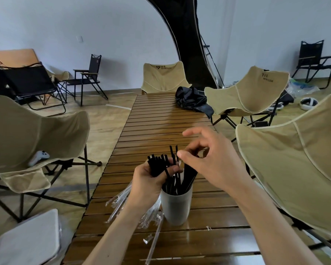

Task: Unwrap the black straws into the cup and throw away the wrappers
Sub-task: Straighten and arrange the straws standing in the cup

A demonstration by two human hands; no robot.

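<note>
Head view, lower centre of frame: left hand (149,180) curled round a bundle of black straws (158,165), tips fanning up and to the left just above the cup (176,205). Right hand (208,163) just right of the bundle, thumb and forefinger closing on the top of one or two straws (173,153) that stand taller than the rest; whether actually pinched or only touched, cannot tell, as the fingers blur and hide the contact. More straws already upright inside the cup, leaning against its rim.

Cup white, standing on the slatted wooden table (161,119), touching a heap of clear wrappers (122,203) spread toward the lower left; one long wrapper (155,240) and a few torn scraps lying nearer the bottom edge. None of them binned yet, by the look of it.

On handling, judged not seen: featherweight, thin, fairly stiff along the length but easily kinked if bent sideways. Smooth and slick, so prone to sliding out of a loose bundle; better taken near the tip for pulling a single one free, and lower down the shaft for steadying the lot. Wrappers limp, crinkly, likely to cling and drift off the table edge; best gathered in a fistful. Cup light and tall with a top-heavy load, so liable to tip if knocked by a wrist.

Beige folding chairs (36,134) along both sides, black cloth (191,100) at the far end of the table, upper centre.
</note>
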